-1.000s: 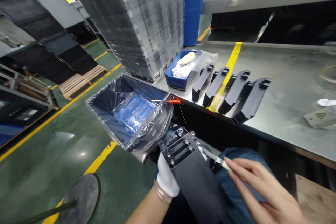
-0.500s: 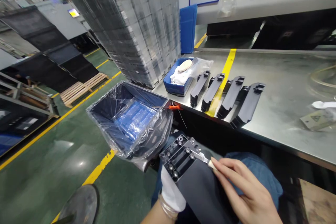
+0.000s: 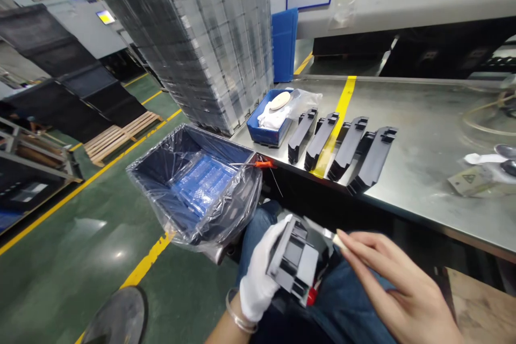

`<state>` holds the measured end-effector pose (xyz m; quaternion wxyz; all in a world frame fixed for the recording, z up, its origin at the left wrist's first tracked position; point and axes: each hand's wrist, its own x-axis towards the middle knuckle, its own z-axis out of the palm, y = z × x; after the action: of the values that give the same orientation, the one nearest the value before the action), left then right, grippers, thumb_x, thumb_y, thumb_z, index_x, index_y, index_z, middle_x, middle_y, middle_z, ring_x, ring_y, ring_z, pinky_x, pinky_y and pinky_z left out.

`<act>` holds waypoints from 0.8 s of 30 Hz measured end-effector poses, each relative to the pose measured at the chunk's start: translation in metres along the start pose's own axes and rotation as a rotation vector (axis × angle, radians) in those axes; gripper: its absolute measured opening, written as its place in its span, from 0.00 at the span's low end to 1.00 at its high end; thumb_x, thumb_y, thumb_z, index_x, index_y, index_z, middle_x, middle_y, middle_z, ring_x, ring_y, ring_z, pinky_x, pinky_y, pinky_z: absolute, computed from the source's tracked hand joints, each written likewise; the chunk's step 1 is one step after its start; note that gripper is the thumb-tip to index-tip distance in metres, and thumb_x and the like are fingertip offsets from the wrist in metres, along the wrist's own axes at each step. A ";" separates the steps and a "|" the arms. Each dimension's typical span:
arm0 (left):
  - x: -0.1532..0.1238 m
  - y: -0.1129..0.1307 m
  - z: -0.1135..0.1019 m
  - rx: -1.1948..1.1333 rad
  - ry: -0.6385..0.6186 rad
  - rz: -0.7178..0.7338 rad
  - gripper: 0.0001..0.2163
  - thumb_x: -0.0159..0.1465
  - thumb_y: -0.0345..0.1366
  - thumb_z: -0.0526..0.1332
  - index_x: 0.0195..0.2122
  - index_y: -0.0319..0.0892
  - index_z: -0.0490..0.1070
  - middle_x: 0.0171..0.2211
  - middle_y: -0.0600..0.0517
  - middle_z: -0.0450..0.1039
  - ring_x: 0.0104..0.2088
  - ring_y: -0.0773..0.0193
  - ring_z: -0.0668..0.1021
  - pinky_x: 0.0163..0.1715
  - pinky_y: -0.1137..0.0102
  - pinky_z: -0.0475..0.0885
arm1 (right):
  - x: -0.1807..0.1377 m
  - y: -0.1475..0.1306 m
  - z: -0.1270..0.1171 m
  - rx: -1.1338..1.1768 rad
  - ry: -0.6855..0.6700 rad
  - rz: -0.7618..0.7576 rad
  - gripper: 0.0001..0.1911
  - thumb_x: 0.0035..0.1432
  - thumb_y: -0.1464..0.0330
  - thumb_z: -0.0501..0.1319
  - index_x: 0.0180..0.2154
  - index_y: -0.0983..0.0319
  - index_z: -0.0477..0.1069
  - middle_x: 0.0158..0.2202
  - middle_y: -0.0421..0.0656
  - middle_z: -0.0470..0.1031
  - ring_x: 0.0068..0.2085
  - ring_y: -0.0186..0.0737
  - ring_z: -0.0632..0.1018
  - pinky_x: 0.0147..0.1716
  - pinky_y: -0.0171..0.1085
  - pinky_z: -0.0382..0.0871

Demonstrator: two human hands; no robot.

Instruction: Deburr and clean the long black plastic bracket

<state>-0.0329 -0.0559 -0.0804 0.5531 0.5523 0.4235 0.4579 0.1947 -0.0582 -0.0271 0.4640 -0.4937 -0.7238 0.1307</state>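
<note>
Well off to the left of the gloved hand, a wooden pallet (image 3: 121,137) on the green floor, with a round dark base (image 3: 116,317) nearer the left wrist. Just beyond and left of that same hand, a bin (image 3: 209,145) lined with clear plastic, blue pieces (image 3: 205,185) inside. Then the left hand (image 3: 262,269) in its white glove, bangle (image 3: 239,317) at the wrist, closed around a dark grey part (image 3: 296,260), notched end up, red piece (image 3: 312,296) at its lower corner. Beyond the glove, across the bin's right rim, a screwdriver (image 3: 264,164) with an orange handle; farther out, a blue tray (image 3: 262,135) with white cloth (image 3: 270,118) and a pale disc (image 3: 280,100). Beyond both hands, four similar parts (image 3: 373,164) in a row on the metal table (image 3: 419,172). Between the hands, a small knife (image 3: 328,234), blade just beside the held part, hard to tell whether touching. Handle pinched in the fingertips of the bare right hand (image 3: 397,279). Farther right of that hand, a warning card (image 3: 467,180) on the table.
</note>
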 end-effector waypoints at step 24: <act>0.013 0.035 -0.009 0.193 -0.432 0.059 0.25 0.65 0.44 0.64 0.63 0.47 0.67 0.50 0.46 0.76 0.47 0.55 0.77 0.52 0.60 0.73 | 0.011 -0.005 0.012 0.556 -0.443 0.634 0.38 0.58 0.36 0.54 0.20 0.64 0.68 0.18 0.36 0.56 0.21 0.28 0.57 0.19 0.29 0.56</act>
<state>-0.0399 -0.0426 -0.0451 0.5618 0.7002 0.3206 0.3023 0.1816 -0.0483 -0.0241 0.3504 -0.5077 -0.5563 0.5568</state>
